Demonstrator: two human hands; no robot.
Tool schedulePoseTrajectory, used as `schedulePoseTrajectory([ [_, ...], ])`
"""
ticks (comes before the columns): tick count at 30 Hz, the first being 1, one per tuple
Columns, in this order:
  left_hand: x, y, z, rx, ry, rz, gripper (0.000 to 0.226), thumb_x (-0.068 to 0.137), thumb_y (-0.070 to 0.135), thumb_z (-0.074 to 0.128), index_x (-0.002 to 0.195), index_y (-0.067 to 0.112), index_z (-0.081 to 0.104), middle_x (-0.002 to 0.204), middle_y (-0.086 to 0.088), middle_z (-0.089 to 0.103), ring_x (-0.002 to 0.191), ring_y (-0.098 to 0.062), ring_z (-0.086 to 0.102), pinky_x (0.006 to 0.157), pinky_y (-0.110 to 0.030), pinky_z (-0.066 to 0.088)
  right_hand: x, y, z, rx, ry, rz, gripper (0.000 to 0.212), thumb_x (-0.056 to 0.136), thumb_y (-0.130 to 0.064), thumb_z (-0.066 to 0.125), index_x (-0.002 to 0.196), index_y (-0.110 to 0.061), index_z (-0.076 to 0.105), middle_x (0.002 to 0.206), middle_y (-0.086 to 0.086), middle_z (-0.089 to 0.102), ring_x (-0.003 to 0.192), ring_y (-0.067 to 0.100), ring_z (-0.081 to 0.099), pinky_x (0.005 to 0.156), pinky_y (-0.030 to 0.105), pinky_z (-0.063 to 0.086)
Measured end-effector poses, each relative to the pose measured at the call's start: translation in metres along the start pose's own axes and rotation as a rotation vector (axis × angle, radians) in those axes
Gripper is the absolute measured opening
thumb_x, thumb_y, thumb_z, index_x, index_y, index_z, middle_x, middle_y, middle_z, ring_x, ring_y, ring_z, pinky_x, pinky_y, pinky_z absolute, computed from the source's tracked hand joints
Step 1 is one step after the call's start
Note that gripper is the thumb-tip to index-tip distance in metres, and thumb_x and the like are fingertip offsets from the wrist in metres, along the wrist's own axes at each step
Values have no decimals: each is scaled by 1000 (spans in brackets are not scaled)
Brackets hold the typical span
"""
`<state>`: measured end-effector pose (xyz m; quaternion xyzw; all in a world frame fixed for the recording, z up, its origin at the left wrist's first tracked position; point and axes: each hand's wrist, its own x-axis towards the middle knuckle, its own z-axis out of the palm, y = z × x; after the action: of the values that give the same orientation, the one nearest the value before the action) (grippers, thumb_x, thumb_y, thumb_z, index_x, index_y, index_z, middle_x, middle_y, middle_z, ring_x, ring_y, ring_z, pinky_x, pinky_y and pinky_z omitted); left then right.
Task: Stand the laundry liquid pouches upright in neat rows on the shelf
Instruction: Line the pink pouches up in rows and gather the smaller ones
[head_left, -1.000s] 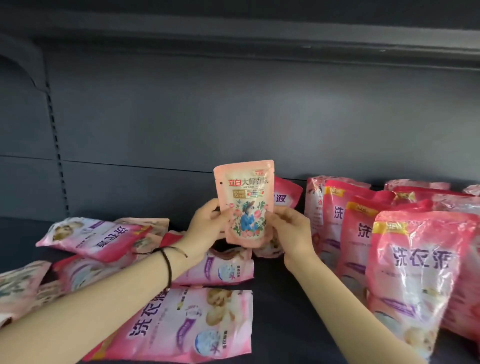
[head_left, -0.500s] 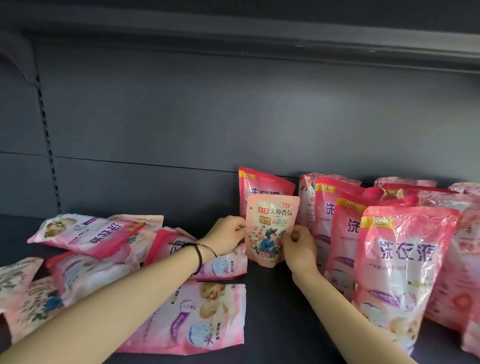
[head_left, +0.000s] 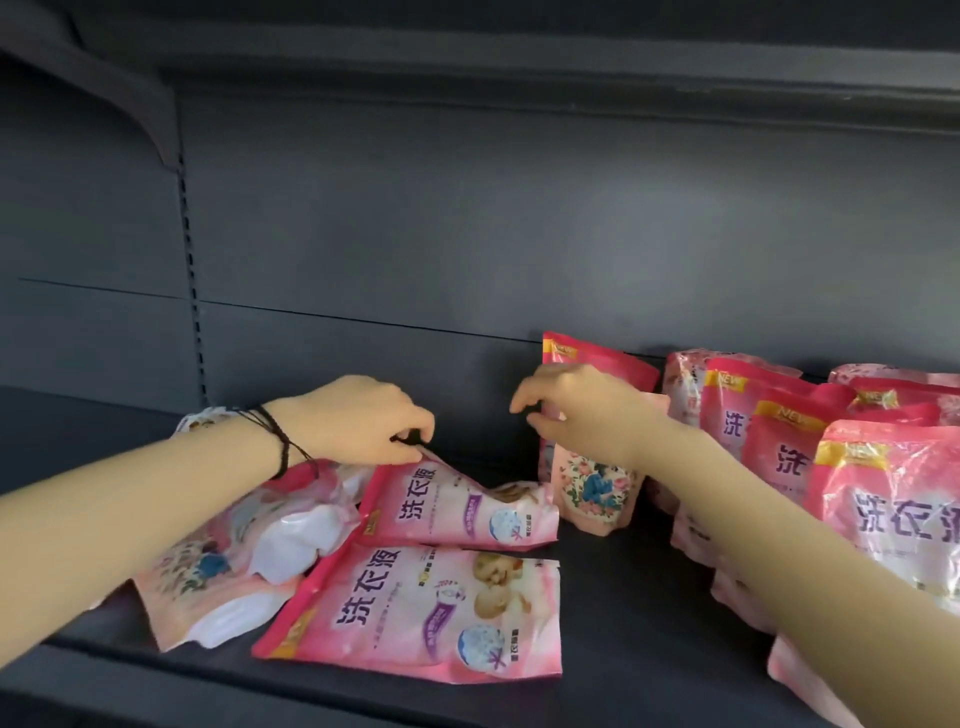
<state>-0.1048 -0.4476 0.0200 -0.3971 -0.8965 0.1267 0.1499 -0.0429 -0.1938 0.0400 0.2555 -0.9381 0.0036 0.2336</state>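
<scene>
Pinching just a corner of the flat pouch (head_left: 457, 512) mid-frame, your left hand (head_left: 363, 426) risked it slipping; your right hand (head_left: 576, 410) hovered loose, empty, near the tippy small pouch (head_left: 592, 493).

Left hand (head_left: 363, 423) pinching pouch (head_left: 457, 512) corner, right hand (head_left: 576, 408) loosely curled

Thin black cord bracelet (head_left: 278, 441)

This is a shop: a dark grey metal display shelf (head_left: 623, 597) with a slotted upright strip (head_left: 190, 270) on its flat grey back panel (head_left: 467, 234), stocked with many identical glossy pink plastic laundry liquid pouches (head_left: 426, 613), some marked NEW.
</scene>
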Motion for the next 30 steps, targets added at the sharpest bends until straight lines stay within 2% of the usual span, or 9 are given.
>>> schedulePoseTrajectory([
  [3, -15, -20, 8, 194, 28, 119, 28, 94, 50, 40, 110, 32, 53, 97, 8, 64, 98, -15, 57, 80, -31, 44, 24, -12, 11, -203, -168, -96, 31, 94, -20, 50, 123, -28, 57, 122, -3, 55, 101, 16, 57, 64, 28, 41],
  [9, -27, -56, 35, 226, 77, 133, 28, 93, 46, 38, 104, 29, 56, 93, 6, 64, 94, -17, 56, 79, -32, 40, 67, -42, 50, -355, -322, -185, 34, 94, -21, 46, 127, -26, 54, 122, 1, 57, 109, 24, 56, 68, 31, 42],
  [11, -27, -64, 44, 160, 133, 107, 25, 93, 47, 40, 100, 29, 57, 90, 6, 63, 93, -16, 54, 77, -31, 36, 83, -50, 66, -272, -348, -140, 31, 95, -26, 46, 124, -24, 56, 119, 2, 59, 108, 24, 57, 71, 33, 45],
  [16, -22, -74, 67, 25, 245, 81, 27, 94, 48, 39, 97, 29, 58, 94, 10, 62, 94, -12, 52, 78, -28, 33, 117, -62, 109, 158, -546, 194, 42, 99, -42, 38, 117, -12, 61, 118, 8, 64, 105, 24, 60, 86, 35, 49],
  [20, -18, -76, 77, -71, 234, 74, 29, 94, 48, 35, 104, 31, 57, 103, 11, 61, 98, -10, 49, 80, -27, 29, 126, -61, 131, 247, -488, 365, 44, 98, -47, 41, 113, -12, 62, 111, 8, 65, 97, 22, 62, 83, 34, 52],
  [23, -17, -77, 81, -88, 210, 65, 29, 95, 45, 37, 107, 30, 58, 106, 10, 61, 102, -12, 50, 85, -28, 32, 126, -59, 137, 254, -455, 414, 43, 95, -49, 44, 102, -12, 63, 100, 4, 64, 88, 20, 62, 72, 29, 48],
  [25, -18, -78, 82, -123, 182, 51, 28, 95, 44, 39, 106, 29, 60, 106, 9, 60, 103, -12, 51, 85, -29, 34, 125, -59, 136, 264, -454, 429, 40, 94, -46, 48, 96, -11, 66, 99, 5, 66, 88, 20, 62, 72, 27, 47],
  [27, -20, -79, 82, -242, 154, 6, 28, 95, 48, 41, 106, 32, 61, 107, 13, 59, 104, -10, 52, 78, -28, 32, 122, -57, 129, 324, -433, 441, 29, 92, -38, 55, 94, -13, 69, 98, 2, 68, 87, 16, 62, 73, 23, 47],
  [30, -20, -80, 79, -522, 98, -111, 35, 91, 60, 46, 109, 36, 63, 118, 21, 61, 107, -1, 54, 72, -19, 33, 113, -53, 104, 404, -284, 433, 16, 90, -30, 62, 91, -17, 70, 90, -5, 67, 84, 8, 61, 70, 13, 45],
])
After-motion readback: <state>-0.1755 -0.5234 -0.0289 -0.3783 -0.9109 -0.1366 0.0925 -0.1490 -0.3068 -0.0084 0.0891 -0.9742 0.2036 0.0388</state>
